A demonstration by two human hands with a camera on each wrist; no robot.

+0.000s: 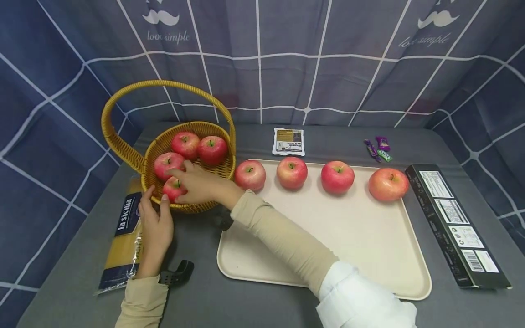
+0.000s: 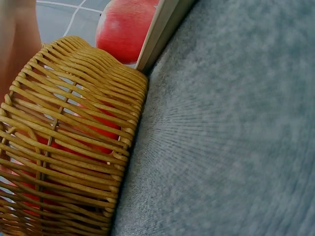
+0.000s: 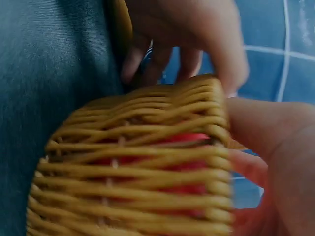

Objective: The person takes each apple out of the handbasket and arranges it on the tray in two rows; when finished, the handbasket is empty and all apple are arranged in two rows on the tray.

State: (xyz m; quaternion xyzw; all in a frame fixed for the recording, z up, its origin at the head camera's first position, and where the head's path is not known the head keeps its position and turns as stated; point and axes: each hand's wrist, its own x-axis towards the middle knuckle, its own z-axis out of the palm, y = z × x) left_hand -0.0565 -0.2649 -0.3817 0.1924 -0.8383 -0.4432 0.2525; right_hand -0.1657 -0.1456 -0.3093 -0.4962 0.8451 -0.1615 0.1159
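A yellow wicker basket [image 1: 188, 208] with a tall hoop handle stands at the left, several red apples [image 1: 186, 145] inside it. My right hand [image 1: 207, 184] reaches over its rim and grips a small apple [image 1: 173, 187] at the near side, thumb and fingers around it. At the basket's near left edge, my left hand [image 1: 156, 225] holds the wall, its fingers along the outside and thumb by the rim. In the right wrist view the left hand's fingers [image 3: 189, 61] lie against the weave. The left wrist view shows the basket wall [image 2: 74, 123] close up.
A cream tray [image 1: 328, 241] bears a row of several apples [image 1: 337, 177] along its far edge. Left lies a spaghetti packet [image 1: 119, 246]; right, a long black box [image 1: 455, 228]. Behind are a small white-edged packet [image 1: 289, 141] and wrapped candies [image 1: 378, 148].
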